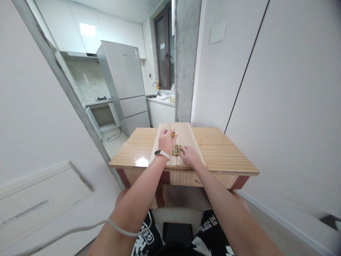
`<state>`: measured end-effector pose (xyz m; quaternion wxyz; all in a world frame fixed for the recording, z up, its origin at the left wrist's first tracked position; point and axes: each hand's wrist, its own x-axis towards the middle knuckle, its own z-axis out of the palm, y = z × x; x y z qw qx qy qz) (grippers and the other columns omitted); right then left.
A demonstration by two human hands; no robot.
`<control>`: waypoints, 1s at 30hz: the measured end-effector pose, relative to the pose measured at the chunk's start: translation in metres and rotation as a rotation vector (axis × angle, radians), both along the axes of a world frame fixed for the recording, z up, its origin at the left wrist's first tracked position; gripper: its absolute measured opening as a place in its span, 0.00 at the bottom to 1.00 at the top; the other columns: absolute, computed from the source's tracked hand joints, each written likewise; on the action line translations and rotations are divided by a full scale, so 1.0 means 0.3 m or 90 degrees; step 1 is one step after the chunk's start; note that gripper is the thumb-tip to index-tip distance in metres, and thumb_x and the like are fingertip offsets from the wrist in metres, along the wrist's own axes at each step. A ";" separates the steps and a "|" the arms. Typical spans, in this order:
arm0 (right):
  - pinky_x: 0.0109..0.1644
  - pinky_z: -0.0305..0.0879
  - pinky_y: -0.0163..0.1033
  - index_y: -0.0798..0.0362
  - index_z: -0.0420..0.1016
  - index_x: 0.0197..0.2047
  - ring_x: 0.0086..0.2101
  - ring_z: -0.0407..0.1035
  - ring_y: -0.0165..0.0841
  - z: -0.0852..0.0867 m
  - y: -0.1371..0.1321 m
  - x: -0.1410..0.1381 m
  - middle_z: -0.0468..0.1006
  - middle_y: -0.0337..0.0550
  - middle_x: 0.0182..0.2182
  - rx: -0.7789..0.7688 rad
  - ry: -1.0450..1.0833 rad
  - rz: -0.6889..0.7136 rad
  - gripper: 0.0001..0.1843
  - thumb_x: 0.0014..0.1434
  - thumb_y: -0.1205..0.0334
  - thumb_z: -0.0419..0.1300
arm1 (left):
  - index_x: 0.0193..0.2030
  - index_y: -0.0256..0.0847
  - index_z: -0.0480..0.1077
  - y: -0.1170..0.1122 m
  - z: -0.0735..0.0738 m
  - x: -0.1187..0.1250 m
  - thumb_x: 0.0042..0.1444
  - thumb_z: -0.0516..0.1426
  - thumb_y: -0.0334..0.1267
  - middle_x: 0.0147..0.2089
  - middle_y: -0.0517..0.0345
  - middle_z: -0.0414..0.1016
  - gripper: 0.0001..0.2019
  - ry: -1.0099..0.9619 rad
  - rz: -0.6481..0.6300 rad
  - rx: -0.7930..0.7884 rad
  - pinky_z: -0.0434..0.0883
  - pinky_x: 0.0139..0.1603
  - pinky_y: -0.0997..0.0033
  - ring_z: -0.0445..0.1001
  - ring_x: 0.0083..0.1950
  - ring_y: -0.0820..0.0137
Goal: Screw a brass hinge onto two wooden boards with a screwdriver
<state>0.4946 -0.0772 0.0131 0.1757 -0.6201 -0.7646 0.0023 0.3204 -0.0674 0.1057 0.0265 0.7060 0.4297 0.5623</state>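
Note:
Two pale wooden boards [183, 132] lie side by side, with a narrow seam between them. A brass-coloured hinge [176, 150] rests across the seam. My left hand [166, 141], with a band on its wrist, is above the left board. Its thumb and fingers close around a small yellow-and-black object [173, 135], whose kind is hard to make out. On the right board, my right hand [189, 156] has its fingertips pinched together at the hinge's right leaf. Whatever may be between those fingertips is too small to tell.
The boards lie on a wood-grain table [223, 149] with a drawer [183, 178] at its front. A white cable [87, 227] passes near my left forearm. A fridge [125, 71] and a sink counter [161, 101] stand beyond; a white wall [279, 106] is at right.

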 end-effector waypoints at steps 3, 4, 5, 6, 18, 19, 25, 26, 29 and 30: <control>0.66 0.52 0.45 0.48 0.74 0.62 0.59 0.64 0.41 -0.005 0.000 0.000 0.75 0.51 0.58 0.018 0.001 -0.003 0.22 0.73 0.52 0.47 | 0.49 0.43 0.76 -0.002 -0.001 -0.005 0.63 0.63 0.35 0.44 0.53 0.74 0.09 0.010 0.028 -0.001 0.75 0.49 0.63 0.75 0.42 0.65; 0.66 0.53 0.45 0.48 0.75 0.61 0.59 0.64 0.41 -0.007 0.001 0.001 0.76 0.51 0.58 0.025 0.002 -0.004 0.22 0.73 0.52 0.47 | 0.50 0.43 0.76 -0.001 -0.002 -0.006 0.63 0.63 0.35 0.44 0.53 0.74 0.09 0.013 0.034 -0.003 0.75 0.49 0.63 0.75 0.43 0.65; 0.65 0.54 0.45 0.48 0.75 0.60 0.58 0.65 0.41 -0.009 0.002 0.001 0.76 0.50 0.57 0.030 0.003 -0.004 0.22 0.73 0.52 0.47 | 0.51 0.43 0.76 0.000 -0.003 -0.007 0.64 0.63 0.35 0.44 0.53 0.74 0.09 0.015 0.039 -0.004 0.75 0.50 0.63 0.76 0.43 0.65; 0.65 0.54 0.44 0.48 0.75 0.60 0.58 0.65 0.40 -0.011 0.003 0.001 0.76 0.50 0.57 0.033 0.005 -0.004 0.22 0.73 0.52 0.47 | 0.51 0.43 0.76 0.001 -0.005 -0.007 0.64 0.62 0.34 0.44 0.52 0.74 0.09 0.016 0.039 -0.005 0.75 0.50 0.62 0.76 0.43 0.65; 0.65 0.55 0.43 0.47 0.75 0.61 0.58 0.65 0.39 -0.018 0.010 0.008 0.76 0.49 0.57 0.034 0.007 -0.001 0.22 0.73 0.51 0.47 | 0.53 0.42 0.76 0.014 0.005 -0.005 0.66 0.57 0.30 0.49 0.51 0.76 0.12 0.027 -0.060 -0.019 0.76 0.52 0.63 0.78 0.46 0.66; 0.65 0.55 0.43 0.47 0.75 0.60 0.58 0.65 0.39 -0.019 0.010 0.007 0.76 0.49 0.57 0.035 0.008 -0.001 0.22 0.73 0.51 0.47 | 0.53 0.42 0.76 0.015 0.004 -0.007 0.66 0.58 0.30 0.48 0.51 0.76 0.12 0.022 -0.060 -0.019 0.76 0.51 0.64 0.78 0.45 0.66; 0.65 0.54 0.44 0.48 0.75 0.60 0.58 0.65 0.40 -0.016 0.010 0.004 0.75 0.51 0.57 0.028 0.003 0.007 0.22 0.74 0.52 0.46 | 0.49 0.44 0.78 0.007 0.003 -0.011 0.62 0.65 0.36 0.45 0.53 0.75 0.09 0.018 0.002 -0.002 0.75 0.50 0.64 0.76 0.44 0.66; 0.65 0.53 0.44 0.48 0.75 0.61 0.58 0.64 0.40 -0.016 0.010 0.004 0.75 0.51 0.58 0.026 0.002 0.006 0.22 0.74 0.52 0.46 | 0.48 0.44 0.78 0.005 0.005 -0.010 0.61 0.65 0.37 0.45 0.53 0.75 0.09 0.020 0.013 -0.003 0.75 0.50 0.63 0.76 0.44 0.65; 0.66 0.52 0.45 0.47 0.74 0.62 0.59 0.64 0.41 -0.016 0.009 0.004 0.75 0.50 0.58 0.021 -0.001 0.003 0.23 0.74 0.52 0.46 | 0.48 0.44 0.78 0.005 0.007 -0.007 0.61 0.66 0.36 0.43 0.54 0.75 0.09 0.021 0.033 -0.016 0.75 0.49 0.63 0.76 0.43 0.65; 0.66 0.52 0.45 0.47 0.74 0.62 0.59 0.64 0.41 -0.016 0.009 0.004 0.75 0.50 0.58 0.019 -0.001 0.002 0.23 0.74 0.52 0.46 | 0.49 0.44 0.78 0.007 0.007 -0.006 0.61 0.65 0.35 0.43 0.54 0.75 0.09 0.020 0.036 -0.020 0.75 0.49 0.63 0.76 0.43 0.65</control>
